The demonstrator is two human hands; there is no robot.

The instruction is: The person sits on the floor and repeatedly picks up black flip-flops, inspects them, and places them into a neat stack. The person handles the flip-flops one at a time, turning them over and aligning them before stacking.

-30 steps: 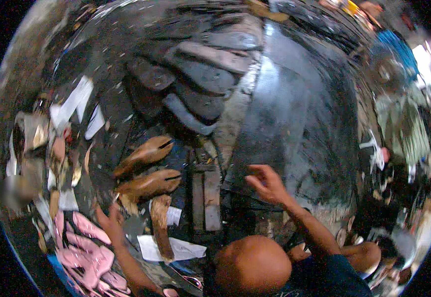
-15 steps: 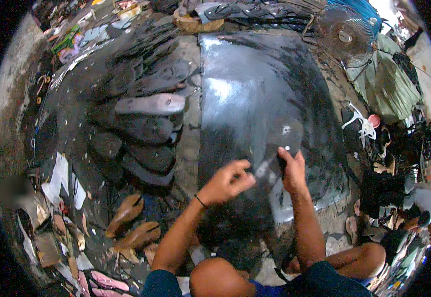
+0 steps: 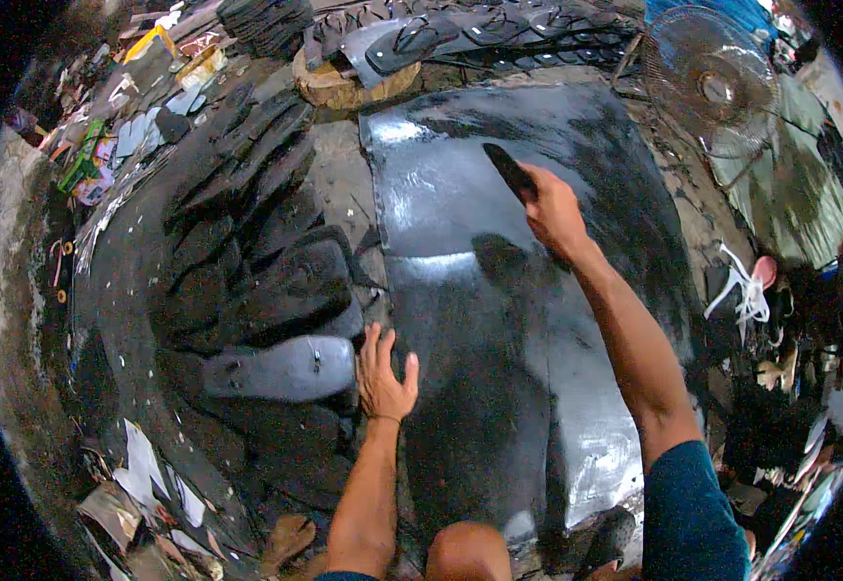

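Left hand (image 3: 384, 373): lay open, fingers spread, flat on the black rubber sheet's (image 3: 480, 320) edge.
Right hand (image 3: 552, 208): gripped a dark tool (image 3: 509, 171), perhaps a blade, on the sheet farther away.

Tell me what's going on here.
A person sits on the ground over a big black rubber sheet spread on the floor. The right hand reaches out across the sheet with a dark flat tool in its grip, tip on the sheet. The left hand lies flat, fingers spread, on the sheet's left edge, beside a grey sole cutout. More dark sole cutouts are piled to the left, and a fan stands at the far right.
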